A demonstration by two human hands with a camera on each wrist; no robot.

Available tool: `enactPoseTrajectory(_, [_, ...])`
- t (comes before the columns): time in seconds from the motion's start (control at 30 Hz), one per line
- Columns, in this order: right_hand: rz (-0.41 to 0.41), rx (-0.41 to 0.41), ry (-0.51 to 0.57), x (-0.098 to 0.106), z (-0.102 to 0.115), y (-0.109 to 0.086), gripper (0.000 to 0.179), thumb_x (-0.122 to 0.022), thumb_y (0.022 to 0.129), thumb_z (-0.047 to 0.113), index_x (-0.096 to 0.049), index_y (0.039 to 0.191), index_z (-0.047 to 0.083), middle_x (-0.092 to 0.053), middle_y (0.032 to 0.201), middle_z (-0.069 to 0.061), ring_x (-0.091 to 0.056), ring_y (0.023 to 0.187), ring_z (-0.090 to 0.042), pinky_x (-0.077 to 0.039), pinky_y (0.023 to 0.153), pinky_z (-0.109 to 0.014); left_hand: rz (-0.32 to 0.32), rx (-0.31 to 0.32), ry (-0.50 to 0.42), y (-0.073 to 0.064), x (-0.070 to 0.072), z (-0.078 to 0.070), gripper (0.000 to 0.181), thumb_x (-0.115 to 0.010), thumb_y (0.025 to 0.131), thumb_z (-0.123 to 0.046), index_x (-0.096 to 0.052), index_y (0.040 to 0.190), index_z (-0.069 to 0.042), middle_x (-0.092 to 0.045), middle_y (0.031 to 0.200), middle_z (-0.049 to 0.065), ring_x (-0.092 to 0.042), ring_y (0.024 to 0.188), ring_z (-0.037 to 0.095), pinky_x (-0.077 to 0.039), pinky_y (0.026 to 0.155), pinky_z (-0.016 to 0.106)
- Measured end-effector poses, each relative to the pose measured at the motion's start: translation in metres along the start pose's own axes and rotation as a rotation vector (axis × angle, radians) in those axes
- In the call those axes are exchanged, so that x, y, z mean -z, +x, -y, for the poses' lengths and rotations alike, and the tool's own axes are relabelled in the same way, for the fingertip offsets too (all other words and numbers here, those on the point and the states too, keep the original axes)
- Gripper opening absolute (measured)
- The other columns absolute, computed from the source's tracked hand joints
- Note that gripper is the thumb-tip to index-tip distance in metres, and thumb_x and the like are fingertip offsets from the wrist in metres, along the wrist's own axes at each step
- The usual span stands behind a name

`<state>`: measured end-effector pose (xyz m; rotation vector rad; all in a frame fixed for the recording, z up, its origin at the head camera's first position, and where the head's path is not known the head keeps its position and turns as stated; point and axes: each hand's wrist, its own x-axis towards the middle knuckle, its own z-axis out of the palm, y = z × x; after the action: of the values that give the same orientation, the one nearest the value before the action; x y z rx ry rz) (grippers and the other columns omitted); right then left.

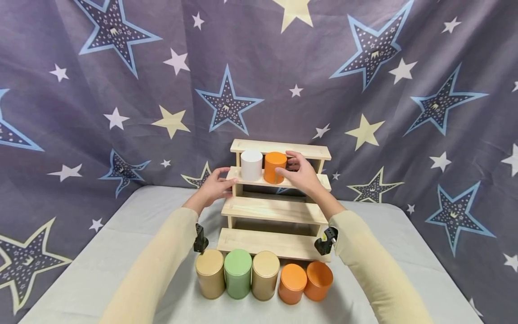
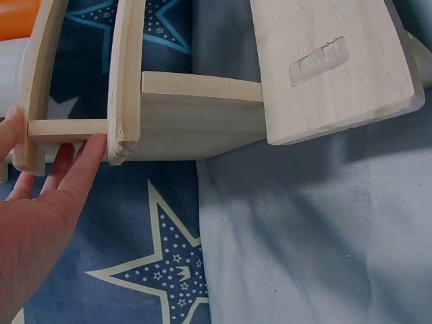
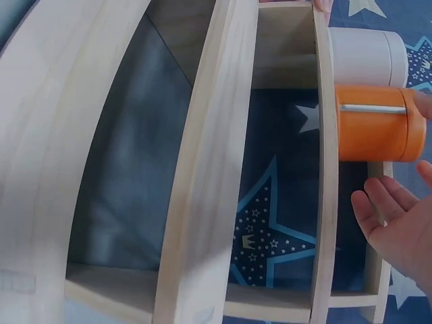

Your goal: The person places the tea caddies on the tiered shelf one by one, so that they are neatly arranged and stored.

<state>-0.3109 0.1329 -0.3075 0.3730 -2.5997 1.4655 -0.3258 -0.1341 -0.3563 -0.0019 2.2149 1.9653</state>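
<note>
On the second tier from the top of the wooden stepped shelf (image 1: 275, 210), a white canister (image 1: 251, 165) and an orange canister (image 1: 275, 168) stand upright side by side. My right hand (image 1: 301, 173) is at the orange canister's right side, its thumb at the front. In the right wrist view, one fingertip is right at the orange canister (image 3: 378, 128), while the other fingers are spread apart from it. My left hand (image 1: 216, 185) holds the left end of that same tier. The left wrist view shows its thumb on the plank and its fingers (image 2: 84, 165) against the side support.
Before the shelf stand two gold canisters (image 1: 212, 276), a green canister (image 1: 238, 275) and two orange canisters (image 1: 292, 285) in a row on the grey cloth-covered surface (image 1: 162, 216). A star-patterned curtain (image 1: 275, 58) hangs close behind the shelf.
</note>
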Motion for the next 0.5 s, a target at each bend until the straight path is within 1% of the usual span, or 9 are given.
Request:
enactPoseTrajectory(0.1, [-0.003, 0.002, -0.017, 0.005, -0.001, -0.004, 0.066, -0.070, 0.082, 0.039, -0.041, 0.139, 0.021, -0.051, 0.128, -0.011, -0.051, 0.116, -0.029, -0.045, 0.100, -0.046, -0.003, 0.003, -0.003, 0.000, -0.001, 0.000, 0.063, -0.056, 0.094, -0.015, -0.021, 0.146, -0.013, -0.036, 0.139, 0.026, -0.046, 0.124, 0.040, -0.048, 0.099, 0.047])
enactPoseTrajectory(0.3, [-0.004, 0.020, -0.028, 0.013, 0.000, -0.013, 0.059, -0.070, 0.082, 0.038, -0.048, 0.134, 0.020, -0.054, 0.124, -0.013, -0.054, 0.111, -0.029, -0.048, 0.096, -0.045, -0.001, 0.002, 0.004, 0.001, -0.001, 0.001, 0.063, -0.056, 0.094, -0.015, -0.021, 0.147, -0.013, -0.036, 0.139, 0.026, -0.046, 0.124, 0.039, -0.048, 0.098, 0.046])
enactPoseTrajectory(0.5, [0.002, 0.029, -0.030, 0.020, 0.000, -0.023, 0.059, -0.070, 0.082, 0.038, -0.049, 0.133, 0.018, -0.054, 0.123, -0.014, -0.055, 0.109, -0.028, -0.049, 0.094, -0.046, -0.004, 0.000, 0.006, 0.000, 0.000, 0.000, 0.063, -0.056, 0.094, -0.015, -0.021, 0.146, -0.013, -0.036, 0.139, 0.026, -0.046, 0.124, 0.039, -0.047, 0.100, 0.047])
